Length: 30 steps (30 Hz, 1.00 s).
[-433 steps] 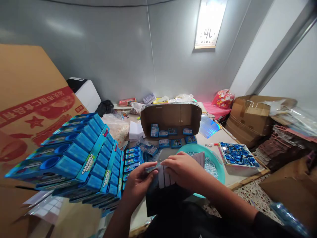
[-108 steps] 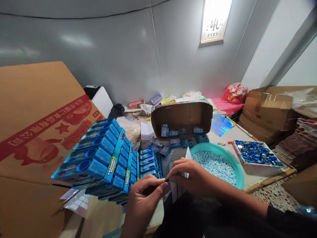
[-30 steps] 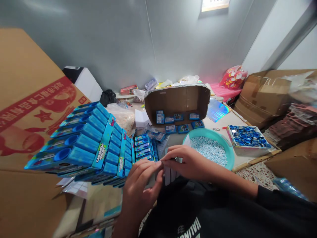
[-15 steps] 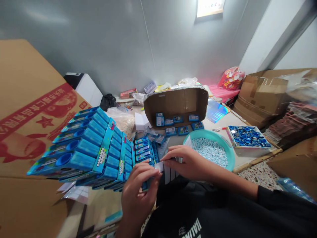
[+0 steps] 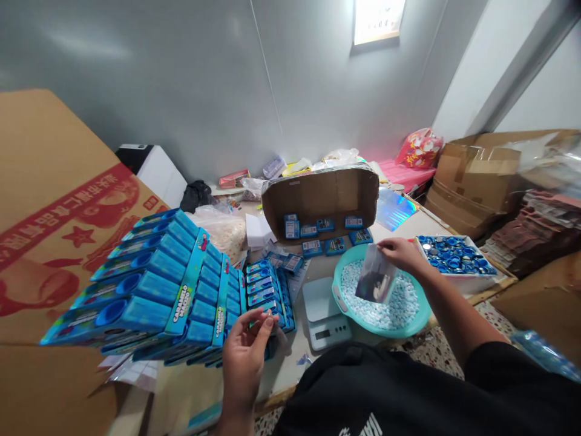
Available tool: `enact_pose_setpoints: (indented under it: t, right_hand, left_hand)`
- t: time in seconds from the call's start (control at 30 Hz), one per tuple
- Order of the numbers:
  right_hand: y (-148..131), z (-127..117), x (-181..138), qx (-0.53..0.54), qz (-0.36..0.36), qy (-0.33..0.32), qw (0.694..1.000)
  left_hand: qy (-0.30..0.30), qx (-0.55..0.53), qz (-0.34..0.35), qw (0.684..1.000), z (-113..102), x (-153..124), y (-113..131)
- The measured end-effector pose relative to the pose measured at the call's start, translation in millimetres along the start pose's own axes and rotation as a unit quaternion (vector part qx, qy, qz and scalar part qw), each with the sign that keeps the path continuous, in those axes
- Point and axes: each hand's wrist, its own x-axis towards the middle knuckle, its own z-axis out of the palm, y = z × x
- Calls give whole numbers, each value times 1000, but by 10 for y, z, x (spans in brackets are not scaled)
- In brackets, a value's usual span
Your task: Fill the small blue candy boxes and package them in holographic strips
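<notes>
My right hand (image 5: 402,254) is stretched out over the teal basin (image 5: 339,298) of small pale blue pellets. It pinches the top corner of a greyish sheet (image 5: 374,280), which hangs down over the pellets. My left hand (image 5: 247,357) is raised near the table's front edge, beside the low rows of blue boxes (image 5: 265,290). Its fingers curl toward the thumb in a loose pinch. Whatever it holds is too small to make out. A small pale blue scale (image 5: 324,312) lies on the table between my hands.
A tall slanted stack of blue boxes (image 5: 149,284) stands at the left, in front of a big printed carton (image 5: 49,206). An open cardboard box (image 5: 320,200) with small blue packs stands behind the basin. A white tray of blue caps (image 5: 454,257) sits at the right, with more cartons beyond.
My hands have parted. The right one carried the sheet out over the basin; the left stayed near the blue boxes. The scale, hidden before, now shows.
</notes>
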Motion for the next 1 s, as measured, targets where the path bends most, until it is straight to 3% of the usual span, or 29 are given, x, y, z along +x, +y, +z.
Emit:
enact_pose_setpoints:
  t: [0.13, 0.23, 0.3, 0.37, 0.47, 0.57, 0.73, 0.87, 1.0]
  right_hand:
    - [-2, 377, 106, -5, 6, -20, 1000]
    - [-295, 687, 169, 35, -23, -21, 999]
    - [-585, 923, 209, 92, -72, -64, 991]
    - [-909, 1208, 261, 164, -121, -141, 969]
    - [-1348, 1707, 380, 265, -137, -249, 921]
    - [-1615, 2182, 516, 347, -115, -292, 884]
    - [-1672, 2644, 625, 445, -72, -308, 838]
    - [-1608, 2783, 659, 483, -61, -310, 817]
    - [-1555, 2895, 741, 505, -55, -314, 802]
  left_hand:
    - [50, -12, -47, 998, 209, 294, -57]
    - [95, -5, -29, 995, 342, 590, -101]
    - [131, 0, -13, 991, 406, 797, -153]
    - [167, 5, -5, 986, 456, 988, -224]
    - [205, 8, -7, 979, 507, 1212, -356]
    - [219, 16, -19, 975, 513, 1346, -505]
    - [222, 55, -37, 973, 423, 1462, -724]
    - [233, 113, -24, 966, 331, 1527, -829]
    - [225, 203, 31, 952, 268, 1523, -838]
